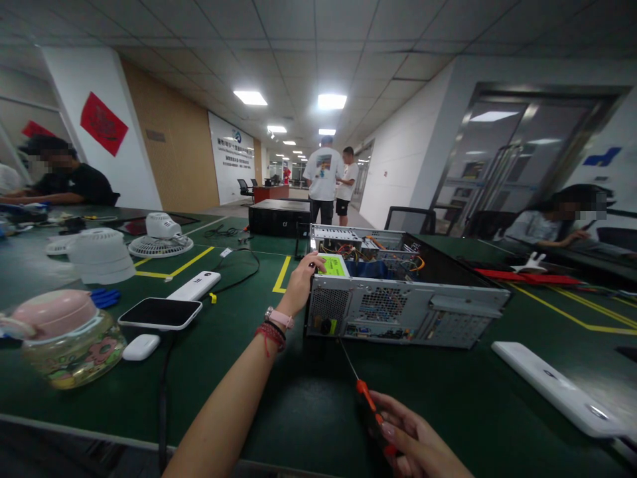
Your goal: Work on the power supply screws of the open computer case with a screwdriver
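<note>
An opened computer case [438, 300] lies on its side on the green table, its rear panel facing me and its wiring exposed. Over its near left corner my left hand [304, 273] is closed on the edge, beside a power supply with a bright green label [334, 265]. My right hand [405, 428] grips a screwdriver [367, 396] by its orange and black handle. The thin shaft slants up and left to the bottom edge of the rear panel, near the power socket. Whether its tip sits in a screw is too small to tell.
On the left are a phone [162, 313], a white earbud case [141, 347], a pink-lidded bottle [70, 345], a white fan [162, 238] and cables. A white power bank [557, 385] lies right. Behind stands a black box [279, 219]. People sit at both sides; two stand farther back.
</note>
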Demonstrator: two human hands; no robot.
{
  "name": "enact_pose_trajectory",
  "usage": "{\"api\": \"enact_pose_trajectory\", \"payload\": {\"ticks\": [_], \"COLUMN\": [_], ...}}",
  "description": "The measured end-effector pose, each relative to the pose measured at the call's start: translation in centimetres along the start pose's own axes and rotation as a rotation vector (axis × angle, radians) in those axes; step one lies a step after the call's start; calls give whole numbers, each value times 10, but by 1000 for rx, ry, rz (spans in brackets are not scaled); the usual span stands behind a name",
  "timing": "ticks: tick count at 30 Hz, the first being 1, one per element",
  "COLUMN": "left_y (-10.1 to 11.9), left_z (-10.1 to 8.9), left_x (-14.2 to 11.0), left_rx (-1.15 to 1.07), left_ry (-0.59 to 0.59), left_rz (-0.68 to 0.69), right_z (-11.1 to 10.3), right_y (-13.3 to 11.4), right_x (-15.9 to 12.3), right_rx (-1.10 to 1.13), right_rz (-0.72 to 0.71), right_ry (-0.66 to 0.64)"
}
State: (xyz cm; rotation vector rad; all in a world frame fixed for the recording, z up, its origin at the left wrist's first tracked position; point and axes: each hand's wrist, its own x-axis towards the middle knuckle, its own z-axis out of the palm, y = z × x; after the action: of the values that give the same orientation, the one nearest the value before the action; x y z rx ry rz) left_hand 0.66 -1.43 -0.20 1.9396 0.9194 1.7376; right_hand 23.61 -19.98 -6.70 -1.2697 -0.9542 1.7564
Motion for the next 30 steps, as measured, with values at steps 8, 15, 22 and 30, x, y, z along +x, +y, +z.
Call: {"api": "enact_pose_trajectory", "payload": {"ticks": [8,15,22,30], "left_y": [0,0,-2,1], "left_z": [-1,0,0,-1], "left_x": [-1,0,0,-1], "left_rx": [3,5,9,18], "left_ry": [-9,-4,-5,-18], "left_rz": [-4,0,8,-16], "right_z": [-2,-10,-7,-11], "right_y": [-3,-2,-3,-2], "right_x": [-3,-1,0,-1], "right_rx": [98,179,204,186], "right_rz": [29,63,63,49], "right_ry": [-70,-104,-138,-141]}}
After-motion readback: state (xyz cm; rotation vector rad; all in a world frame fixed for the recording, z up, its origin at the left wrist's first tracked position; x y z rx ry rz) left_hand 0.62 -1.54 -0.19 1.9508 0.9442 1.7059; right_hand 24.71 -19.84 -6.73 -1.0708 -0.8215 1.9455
